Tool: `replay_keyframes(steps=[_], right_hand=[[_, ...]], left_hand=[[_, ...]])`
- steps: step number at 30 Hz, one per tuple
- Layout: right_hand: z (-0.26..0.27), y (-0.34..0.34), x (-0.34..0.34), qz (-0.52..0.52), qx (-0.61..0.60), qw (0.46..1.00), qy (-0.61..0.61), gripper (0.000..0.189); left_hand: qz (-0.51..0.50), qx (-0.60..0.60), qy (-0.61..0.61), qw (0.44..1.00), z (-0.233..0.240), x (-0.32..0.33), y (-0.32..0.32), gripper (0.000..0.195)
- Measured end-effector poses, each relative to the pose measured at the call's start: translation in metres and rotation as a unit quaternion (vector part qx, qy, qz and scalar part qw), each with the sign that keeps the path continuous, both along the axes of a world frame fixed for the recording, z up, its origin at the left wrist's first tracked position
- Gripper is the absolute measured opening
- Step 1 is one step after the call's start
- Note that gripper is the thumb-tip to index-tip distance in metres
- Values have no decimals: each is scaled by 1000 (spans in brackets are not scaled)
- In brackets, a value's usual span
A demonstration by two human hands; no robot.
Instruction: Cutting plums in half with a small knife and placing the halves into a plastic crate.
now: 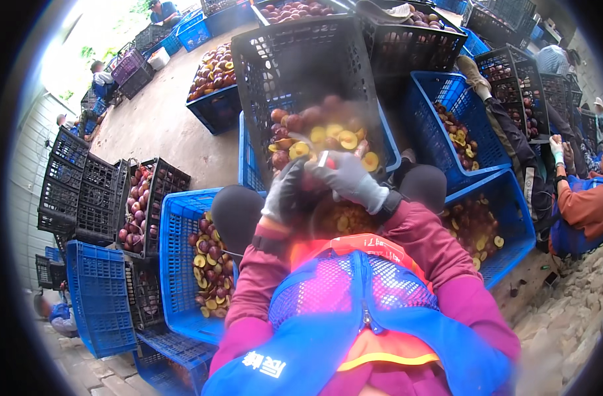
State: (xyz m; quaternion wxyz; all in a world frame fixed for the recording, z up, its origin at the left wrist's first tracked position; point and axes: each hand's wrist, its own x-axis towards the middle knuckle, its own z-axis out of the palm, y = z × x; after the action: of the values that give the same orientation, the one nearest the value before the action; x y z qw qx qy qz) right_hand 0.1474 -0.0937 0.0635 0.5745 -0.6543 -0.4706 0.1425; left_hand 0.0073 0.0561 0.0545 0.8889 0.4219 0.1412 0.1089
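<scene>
Before me a black plastic crate [301,37] tilts toward my lap, resting over a blue crate [249,148]. Whole dark red plums [280,159] and yellow-fleshed cut halves [347,140] lie at its near end. My right hand [353,180], in a grey glove, grips a small red-and-white tool [325,159], possibly a knife; its working end is blurred. Close against it, my left hand [285,190], in a grey and black glove, has its fingers curled. Whatever lies between the hands is hidden. Below them, between my knees, a round container [316,225] holds small orange-brown pieces [348,218].
Blue crates of cut plums stand by my left knee [170,247] and right side [517,218]. Another crate [420,99] lies beyond. Whole plums fill a black crate [155,198] at left. A co-worker [586,208] sits at far right. Stacked crates [78,188] line the left wall.
</scene>
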Motion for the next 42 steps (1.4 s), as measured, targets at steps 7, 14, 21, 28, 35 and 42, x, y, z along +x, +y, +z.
replay_keyframes(steps=[7, 14, 21, 28, 35, 42], right_hand=[[35, -68, 58, -88, -46, 901, 421, 30], [2, -74, 68, -38, -157, 861, 481, 19], [-1, -74, 70, -34, -135, 879, 456, 29], [12, -85, 91, -144, -129, 886, 420, 36], [36, -45, 64, -118, -63, 918, 374, 32], [59, -31, 33, -107, 43, 939, 323, 34]], left_hand=[[165, 507, 300, 791, -12, -138, 161, 42], [113, 772, 375, 500, 39, 13, 186, 61], [-31, 718, 369, 590, -112, 300, 211, 54], [-128, 728, 391, 548, -103, 347, 144, 67], [-42, 536, 268, 799, -56, 245, 158, 61], [-64, -201, -20, 977, 102, 106, 0, 40]])
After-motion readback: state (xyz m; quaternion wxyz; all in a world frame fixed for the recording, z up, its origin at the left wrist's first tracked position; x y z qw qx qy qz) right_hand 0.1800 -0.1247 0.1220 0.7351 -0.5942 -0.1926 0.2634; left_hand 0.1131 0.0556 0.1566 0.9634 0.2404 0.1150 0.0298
